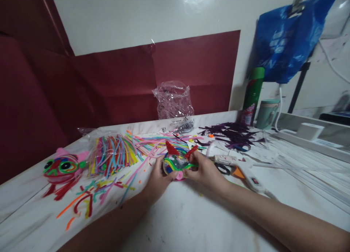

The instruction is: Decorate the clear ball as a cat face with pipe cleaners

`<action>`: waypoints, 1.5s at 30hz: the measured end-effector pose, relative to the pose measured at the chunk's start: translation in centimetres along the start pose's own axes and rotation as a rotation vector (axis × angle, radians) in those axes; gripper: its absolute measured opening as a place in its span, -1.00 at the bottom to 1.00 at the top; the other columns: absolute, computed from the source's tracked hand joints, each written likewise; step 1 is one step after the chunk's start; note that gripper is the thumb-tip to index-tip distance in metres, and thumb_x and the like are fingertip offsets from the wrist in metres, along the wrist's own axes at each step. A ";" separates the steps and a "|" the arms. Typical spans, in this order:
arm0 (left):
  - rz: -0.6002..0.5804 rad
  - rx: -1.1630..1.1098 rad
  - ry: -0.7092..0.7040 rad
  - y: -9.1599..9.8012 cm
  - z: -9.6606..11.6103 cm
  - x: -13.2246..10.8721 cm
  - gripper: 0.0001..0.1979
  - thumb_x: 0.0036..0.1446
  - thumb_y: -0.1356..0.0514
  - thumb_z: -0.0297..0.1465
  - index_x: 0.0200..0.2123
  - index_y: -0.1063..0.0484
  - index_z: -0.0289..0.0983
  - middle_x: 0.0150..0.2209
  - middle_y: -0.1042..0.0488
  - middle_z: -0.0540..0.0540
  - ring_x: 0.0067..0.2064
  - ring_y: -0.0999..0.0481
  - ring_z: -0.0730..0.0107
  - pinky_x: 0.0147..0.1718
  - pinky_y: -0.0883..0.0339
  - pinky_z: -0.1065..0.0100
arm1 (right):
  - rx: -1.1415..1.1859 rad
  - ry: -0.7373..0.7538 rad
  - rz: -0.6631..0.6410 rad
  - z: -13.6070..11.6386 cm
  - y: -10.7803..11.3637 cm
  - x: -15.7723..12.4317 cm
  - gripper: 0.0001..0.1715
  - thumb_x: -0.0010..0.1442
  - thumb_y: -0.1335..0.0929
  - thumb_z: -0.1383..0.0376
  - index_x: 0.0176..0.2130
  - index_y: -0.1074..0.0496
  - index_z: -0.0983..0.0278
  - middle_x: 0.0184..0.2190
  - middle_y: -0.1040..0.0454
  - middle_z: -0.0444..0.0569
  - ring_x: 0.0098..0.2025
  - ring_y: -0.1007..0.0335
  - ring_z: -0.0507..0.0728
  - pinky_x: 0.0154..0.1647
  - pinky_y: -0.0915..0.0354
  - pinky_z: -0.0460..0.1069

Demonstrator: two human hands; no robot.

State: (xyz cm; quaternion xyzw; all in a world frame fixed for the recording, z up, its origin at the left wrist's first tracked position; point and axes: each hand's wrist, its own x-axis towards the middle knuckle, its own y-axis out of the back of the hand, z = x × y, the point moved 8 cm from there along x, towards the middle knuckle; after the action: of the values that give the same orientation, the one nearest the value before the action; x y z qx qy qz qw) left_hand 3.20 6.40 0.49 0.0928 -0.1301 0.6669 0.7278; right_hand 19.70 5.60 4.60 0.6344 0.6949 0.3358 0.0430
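Both my hands hold a small round craft figure (175,161) low over the middle of the white table. It has red pointed ears or horns, green, yellow and blue pipe-cleaner strips across its front, and a pink round piece at its bottom. My left hand (161,177) is closed on its left side, thumb near the pink piece. My right hand (201,168) grips its right side, fingers by the right red point. The figure's back and underside are hidden.
At far left stands a similar pink craft figure (64,168). Bundled pipe cleaners (113,155) and cut scraps (89,202) lie left. Behind are a clear plastic bag (173,102) and purple strips (232,133). A glue gun with an orange tip (237,172) and a power strip (253,177) lie right.
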 end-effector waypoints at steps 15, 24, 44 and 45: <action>0.074 0.023 0.003 0.4 0.0 -0.2 -0.40 -0.14 -0.28 -0.45 0.02 -0.21 -0.23 0.00 -0.42 -0.15 0.01 -0.42 0.21 0.00 -0.29 0.24 | 0.054 -0.006 -0.009 0.1 -0.2 -0.2 -0.68 -0.09 -0.38 0.23 -0.44 -0.11 0.20 -0.62 -0.20 -0.29 -0.57 -0.09 -0.02 -0.54 -0.06 -0.12; 0.152 0.163 -0.005 1.0 0.0 -0.2 -0.40 -0.18 -0.28 -0.49 0.01 -0.25 -0.23 -0.07 -0.47 -0.13 -0.05 -0.46 0.24 -0.06 -0.32 0.27 | 0.008 0.018 0.021 -0.5 -0.1 -0.4 -0.70 -0.10 -0.37 0.23 -0.46 -0.13 0.21 -0.60 -0.21 -0.26 -0.54 -0.10 0.00 -0.52 -0.06 -0.10; 0.119 0.165 -0.040 0.7 0.9 -0.5 -0.44 -0.12 -0.28 -0.41 0.01 -0.24 -0.24 -0.12 -0.47 -0.12 -0.09 -0.46 0.27 -0.10 -0.33 0.29 | 0.041 0.024 -0.017 0.2 -0.5 -0.2 -0.69 -0.07 -0.37 0.21 -0.45 -0.12 0.21 -0.61 -0.17 -0.28 -0.55 -0.06 -0.02 -0.54 -0.04 -0.12; 0.100 0.161 -0.052 0.6 1.1 -0.5 -0.49 -0.07 -0.25 -0.36 0.00 -0.25 -0.24 -0.12 -0.47 -0.12 -0.08 -0.45 0.26 -0.10 -0.32 0.29 | 0.040 0.027 -0.018 0.1 -0.5 -0.3 -0.69 -0.08 -0.37 0.21 -0.45 -0.12 0.21 -0.61 -0.17 -0.28 -0.56 -0.06 -0.02 -0.54 -0.04 -0.12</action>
State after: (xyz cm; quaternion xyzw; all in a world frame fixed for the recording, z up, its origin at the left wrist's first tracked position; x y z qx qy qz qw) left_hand 2.45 5.59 1.35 0.1614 -0.0992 0.7082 0.6801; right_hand 19.40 5.42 4.19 0.6242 0.7076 0.3303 0.0239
